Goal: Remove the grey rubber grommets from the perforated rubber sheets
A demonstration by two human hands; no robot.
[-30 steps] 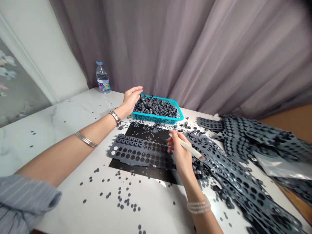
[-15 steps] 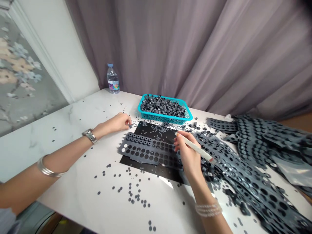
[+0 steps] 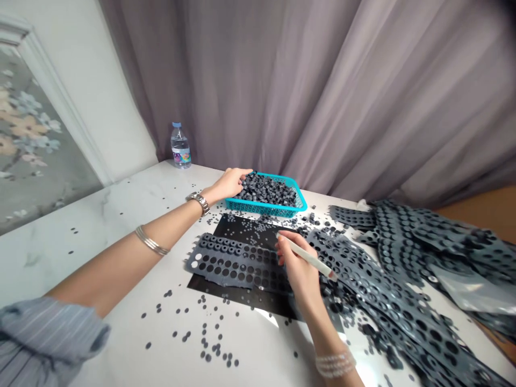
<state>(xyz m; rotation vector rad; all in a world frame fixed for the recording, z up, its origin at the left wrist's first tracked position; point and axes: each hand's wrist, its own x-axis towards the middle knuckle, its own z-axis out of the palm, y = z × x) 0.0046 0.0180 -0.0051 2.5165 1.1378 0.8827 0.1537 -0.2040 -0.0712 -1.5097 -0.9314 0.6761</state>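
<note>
Left hand (image 3: 231,183) reaches over the basket (image 3: 258,205) rim, its grip hard to tell. Right hand (image 3: 296,263) pinches a stick (image 3: 308,257) at the sheet (image 3: 237,262).

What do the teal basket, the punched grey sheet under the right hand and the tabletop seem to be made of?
Teal basket: looks like moulded plastic, glossy, with a lattice wall of small openings. Punched grey sheet: probably rubber or soft foam, matte, with ragged edges and neat round holes; similar strips sag and fold in a heap. Tabletop: marble or a marble-look surface, white with grey veins, polished enough to show glare.
</note>
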